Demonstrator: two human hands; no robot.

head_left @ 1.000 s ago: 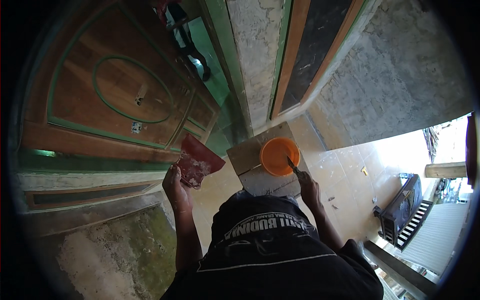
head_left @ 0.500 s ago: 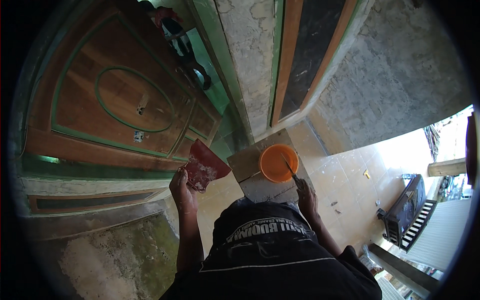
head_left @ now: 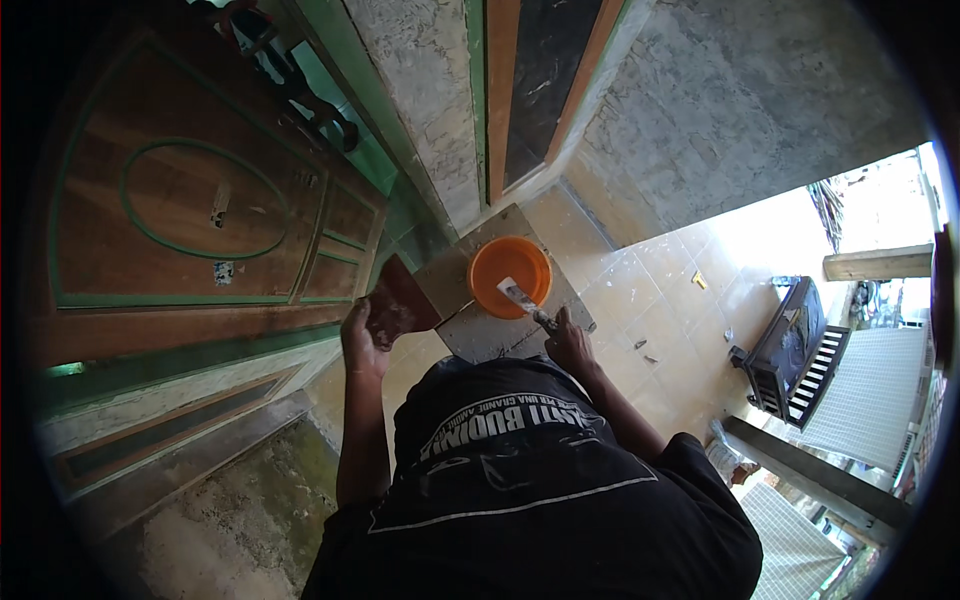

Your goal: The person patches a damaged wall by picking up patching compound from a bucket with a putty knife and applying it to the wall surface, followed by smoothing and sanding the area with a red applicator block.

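Observation:
My left hand [head_left: 362,345] is closed on the lower edge of a dark red, flat, angular sheet [head_left: 400,300], held tilted left of the bucket. Whitish smears mark its surface. In my right hand [head_left: 572,347] is a putty knife [head_left: 518,295], gripped by its handle. Its pale, wide blade points up and left over the opening of an orange bucket [head_left: 484,265]. The bucket stands on a grey, worn wooden stool or small table [head_left: 480,338] in front of me. What lies inside the bucket I cannot make out.
A brown door with green trim [head_left: 165,270] stands at left, with a person's legs [head_left: 300,95] beyond it. Ahead are a rough plastered wall [head_left: 740,110] and a framed dark panel [head_left: 550,80]. A dark slatted bench [head_left: 790,345] stands right on the tiled floor [head_left: 650,300].
The putty knife has turned from edge-on to showing its blade's broad face. The red sheet has tilted in my left hand. The whole view has shifted, with the scene sliding left and up.

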